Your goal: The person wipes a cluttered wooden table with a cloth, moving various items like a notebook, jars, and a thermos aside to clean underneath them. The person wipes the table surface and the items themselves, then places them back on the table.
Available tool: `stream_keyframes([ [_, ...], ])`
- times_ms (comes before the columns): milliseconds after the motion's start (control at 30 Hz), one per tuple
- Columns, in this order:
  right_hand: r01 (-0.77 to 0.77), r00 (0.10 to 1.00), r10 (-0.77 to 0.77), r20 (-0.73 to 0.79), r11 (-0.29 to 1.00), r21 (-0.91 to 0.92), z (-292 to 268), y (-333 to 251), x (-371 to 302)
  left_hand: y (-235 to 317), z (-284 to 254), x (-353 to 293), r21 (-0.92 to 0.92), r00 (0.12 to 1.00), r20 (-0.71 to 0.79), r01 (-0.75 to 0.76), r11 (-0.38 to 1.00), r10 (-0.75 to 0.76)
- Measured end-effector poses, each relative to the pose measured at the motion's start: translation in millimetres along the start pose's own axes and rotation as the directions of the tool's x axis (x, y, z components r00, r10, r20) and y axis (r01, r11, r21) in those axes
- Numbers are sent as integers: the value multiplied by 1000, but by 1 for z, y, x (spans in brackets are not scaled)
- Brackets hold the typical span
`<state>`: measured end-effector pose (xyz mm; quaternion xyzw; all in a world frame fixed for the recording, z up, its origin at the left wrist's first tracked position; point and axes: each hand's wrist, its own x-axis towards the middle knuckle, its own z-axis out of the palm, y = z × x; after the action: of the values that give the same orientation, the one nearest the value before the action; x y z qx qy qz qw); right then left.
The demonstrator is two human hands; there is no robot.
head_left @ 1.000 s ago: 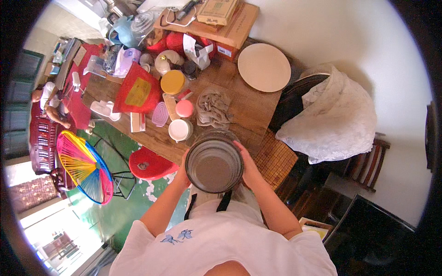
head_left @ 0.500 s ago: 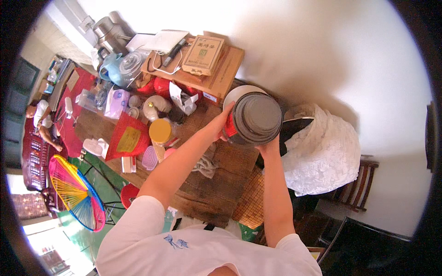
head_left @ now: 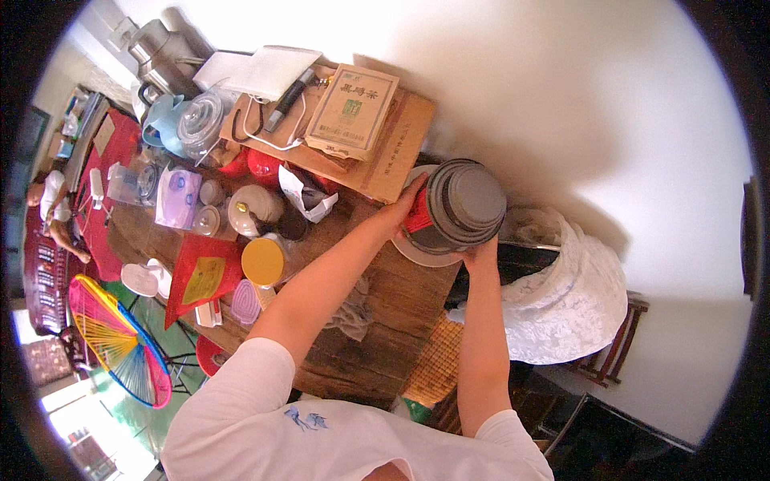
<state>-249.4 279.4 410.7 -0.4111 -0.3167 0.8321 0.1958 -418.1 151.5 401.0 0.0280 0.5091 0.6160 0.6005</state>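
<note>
Between my two hands is a wide round thermos flask [head_left: 466, 202] with a stepped grey lid and a red side, its top tilted toward me. My left hand [head_left: 407, 202] wraps its left side, and my right hand [head_left: 483, 253] grips it at the lower right. Both hands are closed on it, with some fingers hidden behind the body. A white round dish or base [head_left: 423, 253] shows behind and below the flask; whether the two touch, I cannot tell. The flask is at the right end of the wooden table [head_left: 353, 353].
Cartons [head_left: 350, 111] are stacked at the table's back. A white lace cloth [head_left: 553, 313] drapes a dark object on the right. Jars, a yellow-lidded container [head_left: 263, 260], a red bag [head_left: 200, 276] and a grey rag [head_left: 351, 311] crowd the left. Another person [head_left: 54, 204] sits far left.
The flask, still in both hands, has shifted slightly right. More of the white round shape now shows below it. My view has turned a little, moving the table things leftward.
</note>
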Motion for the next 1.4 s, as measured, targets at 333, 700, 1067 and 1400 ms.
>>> stream_keyframes([
  [333, 87, 973, -73, -219, 995, 52, 5, 18, -25, -9, 12, -31, -51, 952, -306, -15, 999, -1],
  [700, 622, 776, -234, 586, 120, -774, 25, 161, -164, -117, 2, -285, 952, 616, -48, -211, 224, 786],
  [1067, 658, 684, -14, 729, -418, -626, 49, 218, -98, -194, -97, -358, 849, 611, -525, 329, 413, 592],
  [1400, 624, 722, -141, 677, -289, -726, -53, 224, -183, -165, -102, -347, 821, 736, -552, 397, 410, 392],
])
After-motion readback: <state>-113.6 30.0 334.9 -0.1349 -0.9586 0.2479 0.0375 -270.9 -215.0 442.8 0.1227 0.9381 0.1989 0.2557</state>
